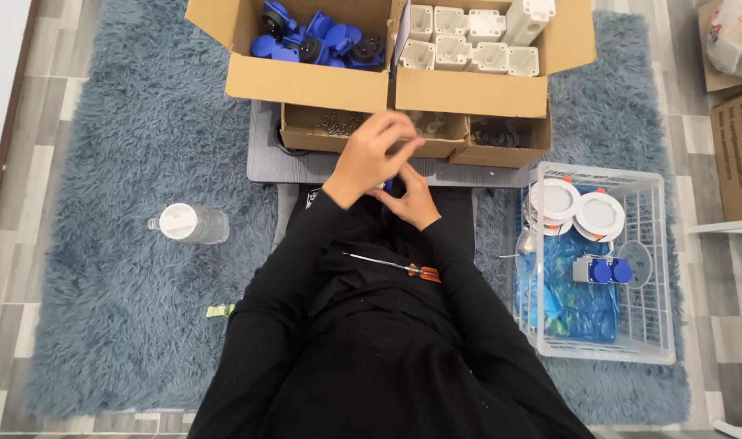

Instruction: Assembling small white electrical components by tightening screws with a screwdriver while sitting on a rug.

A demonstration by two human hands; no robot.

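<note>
My left hand (369, 154) and my right hand (410, 199) meet over my lap, fingers closed around a small blue part (388, 185) that is mostly hidden between them. My left hand lies on top, my right hand beneath. A screwdriver with an orange handle (395, 266) rests on my black clothing just below the hands. Straight ahead stands a cardboard box holding blue parts (314, 41) on the left and white plastic housings (468, 41) on the right.
Low cardboard trays (363, 134) of small hardware sit on a grey board (265, 158). A white wire basket (659, 268) at the right holds round white lamps, a blue bag and an assembled blue-socket unit. A clear bottle (190, 223) lies on the blue-grey rug at the left.
</note>
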